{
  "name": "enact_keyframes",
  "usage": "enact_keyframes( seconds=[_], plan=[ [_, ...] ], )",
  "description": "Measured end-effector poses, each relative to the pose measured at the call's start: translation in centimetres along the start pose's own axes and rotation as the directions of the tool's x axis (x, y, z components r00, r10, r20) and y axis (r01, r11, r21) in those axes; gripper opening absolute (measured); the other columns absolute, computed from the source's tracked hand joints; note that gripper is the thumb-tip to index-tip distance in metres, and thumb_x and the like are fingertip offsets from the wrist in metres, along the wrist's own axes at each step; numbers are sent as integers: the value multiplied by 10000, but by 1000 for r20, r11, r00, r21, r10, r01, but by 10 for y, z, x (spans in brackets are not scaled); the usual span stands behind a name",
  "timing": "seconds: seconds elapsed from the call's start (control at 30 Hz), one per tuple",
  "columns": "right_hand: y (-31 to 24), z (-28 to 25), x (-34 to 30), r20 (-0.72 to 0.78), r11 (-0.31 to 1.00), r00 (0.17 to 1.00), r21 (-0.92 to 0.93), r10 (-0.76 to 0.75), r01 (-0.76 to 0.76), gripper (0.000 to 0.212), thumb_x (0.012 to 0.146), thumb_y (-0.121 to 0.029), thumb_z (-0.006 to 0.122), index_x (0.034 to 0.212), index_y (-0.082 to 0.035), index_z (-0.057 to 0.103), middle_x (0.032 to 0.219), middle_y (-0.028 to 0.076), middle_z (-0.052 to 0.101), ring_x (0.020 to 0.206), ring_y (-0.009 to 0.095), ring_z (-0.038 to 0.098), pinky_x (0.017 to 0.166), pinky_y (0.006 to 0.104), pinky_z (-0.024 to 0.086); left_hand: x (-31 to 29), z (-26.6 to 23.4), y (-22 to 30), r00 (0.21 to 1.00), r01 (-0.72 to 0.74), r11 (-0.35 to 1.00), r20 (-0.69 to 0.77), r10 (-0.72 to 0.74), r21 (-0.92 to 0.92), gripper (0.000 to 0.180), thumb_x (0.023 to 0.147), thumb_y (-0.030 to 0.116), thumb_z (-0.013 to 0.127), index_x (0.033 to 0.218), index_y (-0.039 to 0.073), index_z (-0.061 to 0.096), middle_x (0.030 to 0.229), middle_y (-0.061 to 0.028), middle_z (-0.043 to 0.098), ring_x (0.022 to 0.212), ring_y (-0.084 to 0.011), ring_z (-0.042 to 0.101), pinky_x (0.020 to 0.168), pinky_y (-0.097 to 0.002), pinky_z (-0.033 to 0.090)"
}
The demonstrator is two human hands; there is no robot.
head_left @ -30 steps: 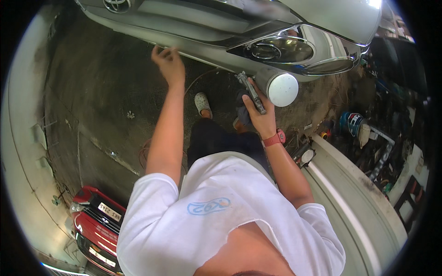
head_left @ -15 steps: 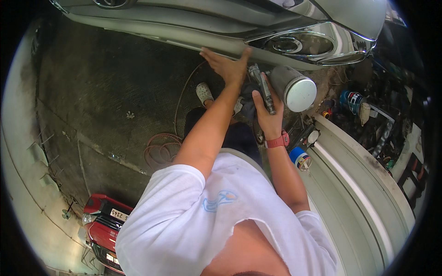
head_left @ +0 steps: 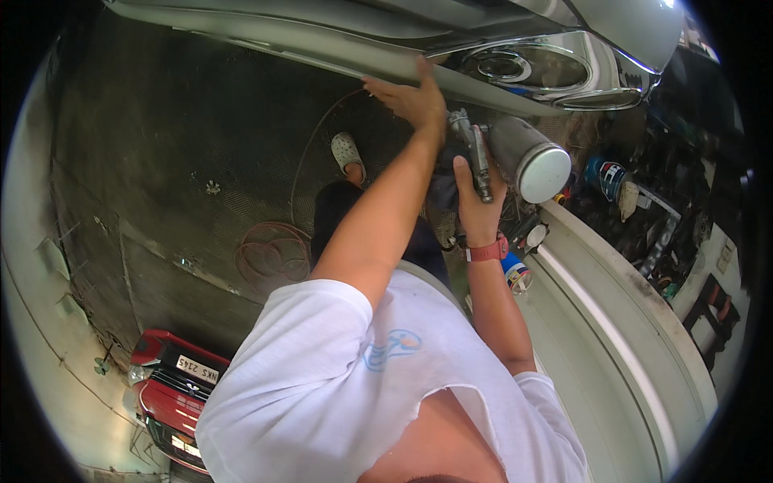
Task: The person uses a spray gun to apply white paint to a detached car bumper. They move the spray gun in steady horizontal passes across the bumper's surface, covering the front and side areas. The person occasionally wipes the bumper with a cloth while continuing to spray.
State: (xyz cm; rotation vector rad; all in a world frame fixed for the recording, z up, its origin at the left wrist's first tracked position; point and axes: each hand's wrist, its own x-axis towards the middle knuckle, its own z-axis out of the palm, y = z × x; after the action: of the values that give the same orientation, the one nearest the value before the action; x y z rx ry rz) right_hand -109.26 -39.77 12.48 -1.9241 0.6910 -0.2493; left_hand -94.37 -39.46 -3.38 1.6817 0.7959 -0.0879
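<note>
My left hand (head_left: 415,103) is open, its thumb and fingers apart, beside the lower edge of a silver-grey car body panel (head_left: 346,55). I cannot tell whether it touches the panel. Just to its right, my right hand (head_left: 481,216) is closed round a metal spray gun (head_left: 480,157) with a large grey cup (head_left: 515,141) that has a pale round end. The gun's handle and most of my right fingers are hidden. Close above the cup is a chrome-trimmed car lamp (head_left: 555,71). A red watch (head_left: 487,248) sits on my right wrist.
A coiled reddish hose (head_left: 274,253) lies on the dark floor (head_left: 201,137). A long pale panel (head_left: 604,314) is at the right, with a blue-and-white can (head_left: 515,274) beside it. Tools and a blue container (head_left: 604,177) crowd the far right. A red car (head_left: 173,394) stands lower left.
Both hands have shifted a little to the right, the spray gun moving with my right hand. My left hand has also risen slightly along the panel. The view has turned slightly.
</note>
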Motion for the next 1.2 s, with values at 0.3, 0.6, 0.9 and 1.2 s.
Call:
enact_keyframes(
  seconds=[0.3, 0.6, 0.9, 1.2],
  plan=[
    [6, -40, 4, 21, 999, 999, -25, 47, -46, 570, 1051, -152, 755, 1582, -4, 611, 1579, 163, 656, 1506, 257, 563, 1273, 397, 384, 9, -16, -5, 985, -163, 946, 104, 139, 279, 1902, 495, 739, 1040, 1723, -22, -196, 1769, -439, -48, 1666, -598, 63, 1347, -640, 216],
    [-2, -40, 11, 129, 998, 990, 45, -58, 52, 555, 1043, -167, 769, 1566, -33, 641, 1552, 158, 675, 1472, 248, 578, 1271, 405, 380, 83, -36, -6, 978, 38, 877, -164, -131, -478, 1725, 699, 778, 940, 1729, 12, -212, 1775, -403, -139, 1680, -562, -59, 1372, -661, 111],
    [7, -60, 6, 155, 993, 981, -17, -114, 118, 574, 1052, -188, 771, 1578, -13, 620, 1551, 164, 675, 1485, 249, 569, 1279, 402, 368, 112, -78, 32, 983, 58, 975, -158, -93, -215, 1653, 763, 768, 905, 1737, 19, -201, 1824, -309, -111, 1716, -453, -28, 1398, -571, 138],
    [22, -73, 1, 151, 998, 987, -19, -57, 61, 550, 1049, -171, 765, 1557, -3, 636, 1526, 173, 690, 1468, 266, 584, 1268, 403, 381, 89, -35, 31, 992, 28, 996, -121, -38, -86, 1541, 831, 798, 817, 1756, 38, -153, 1793, -387, -87, 1681, -557, 86, 1357, -629, 212]
  ],
)
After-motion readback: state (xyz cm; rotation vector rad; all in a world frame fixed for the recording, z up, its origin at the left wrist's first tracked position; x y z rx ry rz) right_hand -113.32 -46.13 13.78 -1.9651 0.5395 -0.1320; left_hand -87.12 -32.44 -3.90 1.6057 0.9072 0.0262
